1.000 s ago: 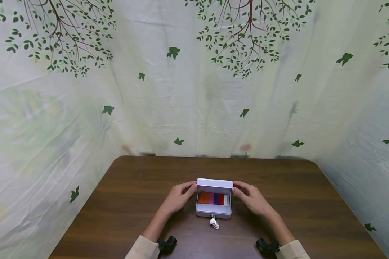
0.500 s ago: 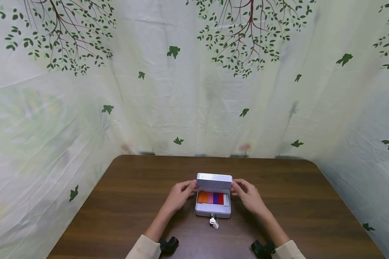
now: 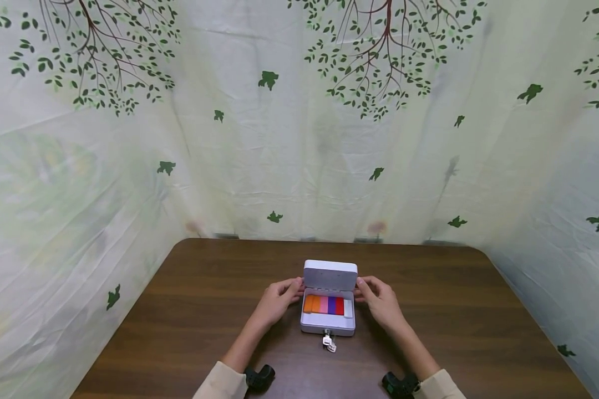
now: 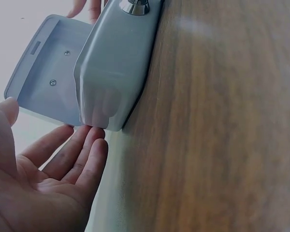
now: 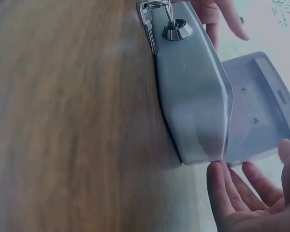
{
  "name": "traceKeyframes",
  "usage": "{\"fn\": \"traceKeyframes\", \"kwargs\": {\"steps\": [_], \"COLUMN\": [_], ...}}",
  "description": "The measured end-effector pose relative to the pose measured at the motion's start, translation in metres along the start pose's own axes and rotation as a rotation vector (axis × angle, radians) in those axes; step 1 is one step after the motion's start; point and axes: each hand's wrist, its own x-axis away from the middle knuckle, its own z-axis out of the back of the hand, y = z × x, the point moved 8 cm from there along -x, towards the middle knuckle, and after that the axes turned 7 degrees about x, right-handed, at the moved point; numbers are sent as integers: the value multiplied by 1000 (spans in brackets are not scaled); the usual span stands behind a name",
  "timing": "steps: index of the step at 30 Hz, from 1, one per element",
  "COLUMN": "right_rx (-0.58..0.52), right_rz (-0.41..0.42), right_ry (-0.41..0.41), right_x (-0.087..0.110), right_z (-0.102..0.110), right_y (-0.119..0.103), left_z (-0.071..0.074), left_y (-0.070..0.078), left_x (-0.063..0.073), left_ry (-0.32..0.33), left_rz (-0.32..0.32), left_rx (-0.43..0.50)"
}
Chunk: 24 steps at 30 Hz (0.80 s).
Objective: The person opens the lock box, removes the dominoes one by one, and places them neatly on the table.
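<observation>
A small grey metal lockbox stands on the table with its lid raised at the back. Inside lies a row of flat orange, pink, purple, blue and red strips. Keys hang from the lock at its front. My left hand touches the box's left side with nearly straight fingertips, its thumb by the lid's edge. On the other side, my right hand mirrors it, fingertips at the box wall and thumb at the lid. Screw heads show on the lid's inner face.
The brown wooden table reaches back to a white curtain printed with leaves and branches. Dark wrist devices sit below both hands, at the cuffs of cream sleeves.
The lid has swung further up and back, so its inner face now shows. Both hands have stayed at the box's sides, the right forearm drawing slightly inward.
</observation>
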Motion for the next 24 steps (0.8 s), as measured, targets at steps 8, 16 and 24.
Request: {"fn": "traceKeyframes", "kwargs": {"steps": [8, 16, 24], "right_rx": [-32, 11, -1], "right_rz": [7, -24, -29], "right_ry": [0, 28, 51], "right_x": [-3, -3, -4], "right_z": [1, -1, -2], "right_y": [9, 10, 9], "left_z": [2, 1, -2], "left_y": [-4, -8, -11], "left_x": [-1, 0, 1], "left_ry": [12, -33, -111], "left_rz": [4, -2, 23], "left_rx": [-76, -102, -38]}}
